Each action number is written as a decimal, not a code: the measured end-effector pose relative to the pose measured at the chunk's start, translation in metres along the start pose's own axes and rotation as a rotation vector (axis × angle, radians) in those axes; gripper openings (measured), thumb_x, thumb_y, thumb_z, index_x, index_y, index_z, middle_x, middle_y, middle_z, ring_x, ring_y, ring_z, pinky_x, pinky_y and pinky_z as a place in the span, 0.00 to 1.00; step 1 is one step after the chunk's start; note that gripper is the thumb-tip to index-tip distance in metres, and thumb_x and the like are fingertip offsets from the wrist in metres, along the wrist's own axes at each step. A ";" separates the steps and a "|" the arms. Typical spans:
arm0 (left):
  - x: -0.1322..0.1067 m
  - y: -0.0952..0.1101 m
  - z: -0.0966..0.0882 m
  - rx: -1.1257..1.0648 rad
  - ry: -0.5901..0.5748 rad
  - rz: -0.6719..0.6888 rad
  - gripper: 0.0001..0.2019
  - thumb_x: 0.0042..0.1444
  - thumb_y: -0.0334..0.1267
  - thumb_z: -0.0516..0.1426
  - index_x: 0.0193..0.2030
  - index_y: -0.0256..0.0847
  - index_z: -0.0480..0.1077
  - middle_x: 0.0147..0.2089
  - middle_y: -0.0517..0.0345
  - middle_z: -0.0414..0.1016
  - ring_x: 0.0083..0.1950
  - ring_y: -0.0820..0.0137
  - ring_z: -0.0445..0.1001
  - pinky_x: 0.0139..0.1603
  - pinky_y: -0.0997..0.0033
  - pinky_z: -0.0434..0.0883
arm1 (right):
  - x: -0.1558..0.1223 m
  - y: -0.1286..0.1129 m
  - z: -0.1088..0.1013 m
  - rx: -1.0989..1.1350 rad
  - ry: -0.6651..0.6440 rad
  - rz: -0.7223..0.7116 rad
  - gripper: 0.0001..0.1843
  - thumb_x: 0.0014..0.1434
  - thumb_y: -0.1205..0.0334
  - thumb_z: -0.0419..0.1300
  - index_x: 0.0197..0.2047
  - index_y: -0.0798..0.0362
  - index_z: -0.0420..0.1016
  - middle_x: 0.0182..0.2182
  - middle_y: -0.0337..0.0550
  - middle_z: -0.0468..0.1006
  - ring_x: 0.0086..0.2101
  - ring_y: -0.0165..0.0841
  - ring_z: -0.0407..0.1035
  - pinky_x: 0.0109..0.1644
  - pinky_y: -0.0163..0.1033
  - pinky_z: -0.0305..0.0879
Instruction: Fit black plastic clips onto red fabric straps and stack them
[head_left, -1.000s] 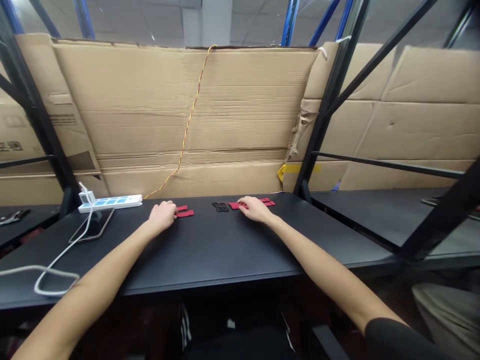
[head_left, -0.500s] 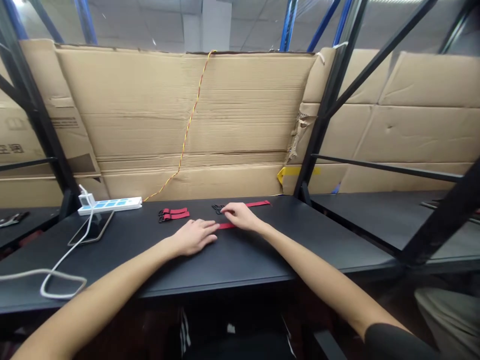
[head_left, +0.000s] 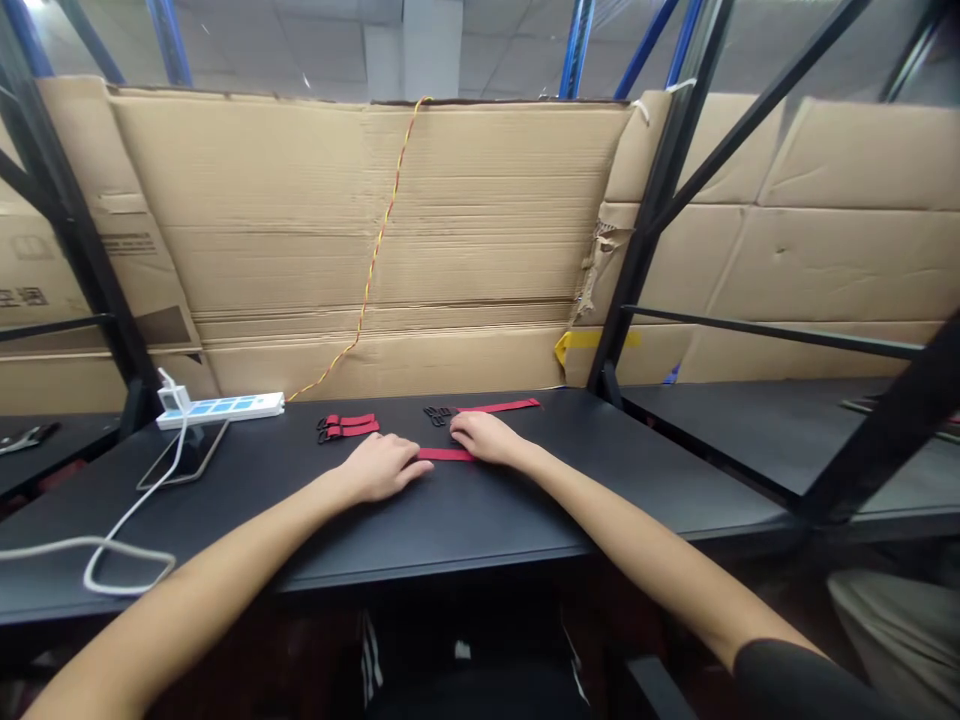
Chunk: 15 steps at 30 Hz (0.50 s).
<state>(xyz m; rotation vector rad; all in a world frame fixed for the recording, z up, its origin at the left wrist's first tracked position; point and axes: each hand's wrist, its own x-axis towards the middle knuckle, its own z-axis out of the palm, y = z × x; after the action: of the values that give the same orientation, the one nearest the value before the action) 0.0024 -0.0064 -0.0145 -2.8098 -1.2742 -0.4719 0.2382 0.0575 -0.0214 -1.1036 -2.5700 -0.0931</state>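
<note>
My left hand [head_left: 382, 468] lies flat on the black tabletop [head_left: 570, 500], its fingertips at the left end of a red strap [head_left: 444, 454]. My right hand [head_left: 484, 438] rests on that strap's right end and seems to grip it. Beyond the fingers, a second red strap [head_left: 501, 407] lies straight. Small black buckles [head_left: 439, 416] sit at its left end. Further left lies a pair of red straps with black clips [head_left: 347, 427]. The strap's part under my right hand is hidden.
A white power strip [head_left: 220, 405] and a smartphone [head_left: 184, 454] with a white cable [head_left: 127, 560] lie at the table's left. Cardboard sheets [head_left: 375, 230] stand behind the table's far edge, between black frame posts [head_left: 660, 200]. A red-and-yellow twisted wire [head_left: 373, 260] hangs down them.
Both hands have moved toward the middle and nearer me. The red straps, bunched a second ago, now lie spread out, one stretched between my hands. The left pair shows its black clips.
</note>
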 end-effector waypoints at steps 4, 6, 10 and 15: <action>-0.001 -0.003 -0.004 0.062 0.040 0.014 0.20 0.63 0.51 0.47 0.42 0.40 0.74 0.48 0.45 0.76 0.50 0.57 0.72 0.51 0.60 0.62 | -0.002 0.003 -0.002 0.063 -0.023 0.045 0.12 0.60 0.67 0.53 0.38 0.53 0.79 0.35 0.48 0.80 0.37 0.37 0.73 0.43 0.37 0.63; -0.001 -0.003 -0.002 -0.018 0.020 0.092 0.18 0.63 0.49 0.48 0.50 0.45 0.72 0.58 0.49 0.70 0.57 0.58 0.69 0.54 0.61 0.61 | -0.003 0.004 -0.005 0.092 -0.030 0.030 0.12 0.60 0.67 0.54 0.41 0.53 0.79 0.37 0.48 0.81 0.39 0.38 0.73 0.44 0.37 0.63; 0.002 -0.003 0.003 -0.246 -0.022 0.197 0.14 0.61 0.47 0.52 0.43 0.48 0.77 0.51 0.53 0.76 0.53 0.60 0.72 0.54 0.65 0.63 | -0.005 0.006 -0.011 0.151 -0.068 -0.032 0.14 0.59 0.68 0.54 0.43 0.52 0.80 0.39 0.46 0.81 0.39 0.38 0.74 0.45 0.38 0.64; 0.001 0.002 0.004 -0.300 0.040 0.143 0.15 0.60 0.46 0.54 0.50 0.46 0.74 0.45 0.51 0.78 0.45 0.62 0.74 0.48 0.66 0.66 | -0.007 0.007 -0.012 0.154 -0.047 -0.048 0.11 0.59 0.62 0.56 0.41 0.54 0.79 0.37 0.48 0.80 0.37 0.38 0.72 0.43 0.39 0.64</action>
<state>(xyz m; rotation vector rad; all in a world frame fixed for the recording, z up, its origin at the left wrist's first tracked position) 0.0051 -0.0063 -0.0179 -3.0862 -1.0640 -0.7661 0.2506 0.0553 -0.0130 -0.9991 -2.5956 0.1187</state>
